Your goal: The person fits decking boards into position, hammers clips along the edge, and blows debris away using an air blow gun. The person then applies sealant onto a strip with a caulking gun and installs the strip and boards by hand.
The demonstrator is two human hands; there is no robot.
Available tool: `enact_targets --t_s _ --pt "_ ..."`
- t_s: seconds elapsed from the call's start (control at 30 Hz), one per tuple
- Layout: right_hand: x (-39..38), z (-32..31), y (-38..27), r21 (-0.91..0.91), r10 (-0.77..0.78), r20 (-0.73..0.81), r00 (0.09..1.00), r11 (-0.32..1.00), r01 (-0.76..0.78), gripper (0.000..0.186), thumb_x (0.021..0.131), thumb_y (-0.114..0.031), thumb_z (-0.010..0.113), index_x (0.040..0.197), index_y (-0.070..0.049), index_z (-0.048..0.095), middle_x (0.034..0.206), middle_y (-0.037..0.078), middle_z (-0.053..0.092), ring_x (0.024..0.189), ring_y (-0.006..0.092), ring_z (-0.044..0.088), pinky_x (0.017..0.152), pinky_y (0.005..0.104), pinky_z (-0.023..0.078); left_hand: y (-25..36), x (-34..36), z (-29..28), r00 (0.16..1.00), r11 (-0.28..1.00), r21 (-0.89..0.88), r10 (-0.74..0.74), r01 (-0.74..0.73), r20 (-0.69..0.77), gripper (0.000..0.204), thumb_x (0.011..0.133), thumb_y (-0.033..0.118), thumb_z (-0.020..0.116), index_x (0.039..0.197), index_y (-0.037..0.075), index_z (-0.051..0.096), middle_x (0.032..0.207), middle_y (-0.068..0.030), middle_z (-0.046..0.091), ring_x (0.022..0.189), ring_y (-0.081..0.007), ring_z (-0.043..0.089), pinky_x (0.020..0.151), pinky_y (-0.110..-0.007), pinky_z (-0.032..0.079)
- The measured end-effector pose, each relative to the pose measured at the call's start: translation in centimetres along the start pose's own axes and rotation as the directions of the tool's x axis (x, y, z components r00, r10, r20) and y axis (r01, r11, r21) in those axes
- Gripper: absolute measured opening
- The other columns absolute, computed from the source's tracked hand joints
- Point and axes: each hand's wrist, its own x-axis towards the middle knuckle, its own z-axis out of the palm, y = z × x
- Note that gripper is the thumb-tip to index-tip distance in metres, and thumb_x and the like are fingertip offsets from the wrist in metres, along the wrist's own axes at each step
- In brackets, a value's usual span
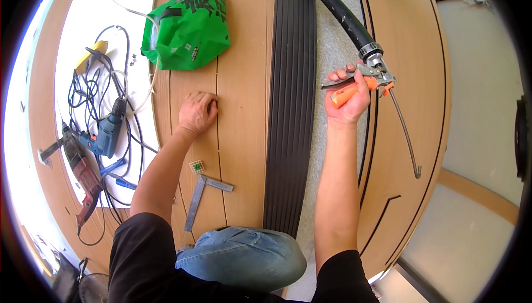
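**Clerk:** Materials first, clock positions from the centre of view.

**Inspector:** Caulking gun (343, 20) at 1 to 2 o'clock: black cylindrical barrel, pale-spotted, with metal end collars; orange handle (342, 96); thin metal rod (407, 136) with a hooked end. From the handle, the barrel points to 11 o'clock and the rod to 5. Wood-grain boards (244, 125) left of centre, seams lengthwise; beside them a black ribbed strip (291, 109). Crumpled green bag (188, 39) at 11.

**Clerk:** Other tools?

**Inspector:** Blue drill (109, 132) and dark red rotary hammer (86, 178) near 9, among tangled cords. L-shaped metal square (195, 206) between 7 and 8, just beside a small gridded block (197, 166).

**Clerk:** Pose of the hands?

**Inspector:** Right hand (352, 105) at 2 o'clock, forearm nearly straight towards 12. Left hand (197, 113) near 10, forearm slanting towards 1, back of the hand uppermost.

**Clerk:** And the grip?

**Inspector:** The right grip is wrapped round the gun's handle and metal lever (331, 85). The left rests on the boards, fingers curled; whether anything lies beneath them, I cannot tell.
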Motion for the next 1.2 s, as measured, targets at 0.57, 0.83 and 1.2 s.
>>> enact_targets --t_s 0.57,0.83,1.2 --pt "-10.6 0.3 -0.5 -0.075 0.09 -0.163 0.982 0.992 -0.103 0.048 0.099 -0.01 0.06 0.145 -0.015 0.046 0.116 0.009 0.06 0.102 0.0273 0.065 0.106 0.0568 0.05 0.9 -0.5 -0.2 1.0 1.0 0.03 0.0 -0.001 0.017 0.01 0.086 0.012 0.065 0.096 0.014 0.066 0.091 -0.0066 0.071 0.09 -0.0286 0.066 0.081 -0.042 0.048" --pt "-11.1 -0.4 -1.7 0.07 0.098 -0.077 0.992 0.993 -0.092 0.042 0.103 -0.018 0.059 0.143 -0.016 0.047 0.115 0.008 0.059 0.104 0.026 0.062 0.1 0.0518 0.052 0.8 -0.5 -0.1 0.999 0.999 0.035 -0.029 0.028 0.035 0.01 0.088 0.013 0.064 0.097 0.014 0.065 0.092 -0.0074 0.071 0.091 -0.0286 0.066 0.083 -0.042 0.048" --pt "-18.5 -2.8 -2.2 -0.006 0.133 -0.214 0.968 0.991 -0.137 0.036 0.104 -0.021 0.059 0.139 -0.015 0.05 0.097 0.004 0.057 0.073 0.0165 0.055 0.066 0.0378 0.048 0.2 -0.9 0.8 0.999 0.999 0.042 -0.022 0.021 0.04 0.009 0.091 0.014 0.063 0.099 0.014 0.065 0.092 -0.0081 0.071 0.091 -0.0299 0.067 0.082 -0.042 0.048"
